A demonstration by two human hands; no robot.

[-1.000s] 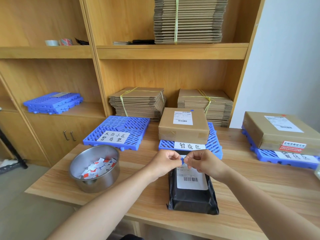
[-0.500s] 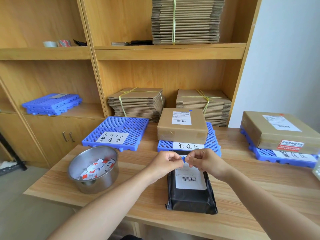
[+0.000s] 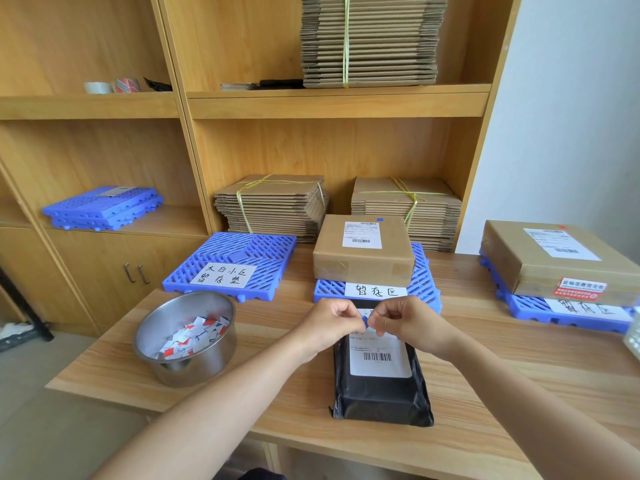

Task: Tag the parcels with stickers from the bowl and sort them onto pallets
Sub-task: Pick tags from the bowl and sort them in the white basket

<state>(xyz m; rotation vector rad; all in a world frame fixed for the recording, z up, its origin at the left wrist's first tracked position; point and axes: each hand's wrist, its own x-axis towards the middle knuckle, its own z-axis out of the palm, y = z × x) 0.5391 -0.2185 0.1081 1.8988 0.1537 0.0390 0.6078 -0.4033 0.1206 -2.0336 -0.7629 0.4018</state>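
A black poly-bag parcel [image 3: 379, 393] with a white shipping label lies on the table in front of me. Just above its far end, my left hand [image 3: 330, 322] and my right hand [image 3: 407, 323] meet fingertip to fingertip and pinch a small blue sticker [image 3: 365, 321] between them. A steel bowl [image 3: 185, 341] holding several red, blue and white sticker slips stands to the left. Three blue pallets sit behind: an empty left pallet [image 3: 232, 265], a middle pallet [image 3: 424, 282] carrying a brown box [image 3: 363, 251], and a right pallet [image 3: 526, 303] carrying a larger box [image 3: 561, 258].
Bundles of flat cardboard [image 3: 273, 206] tied with yellow strap fill the shelf unit behind the table. Spare blue pallets [image 3: 104, 206] rest on a lower left shelf, tape rolls [image 3: 112, 86] above them. The table's front edge runs just under the black parcel.
Both hands stay together over the parcel's far end, working the blue sticker between the fingertips. The view shifted slightly; nothing else moved.
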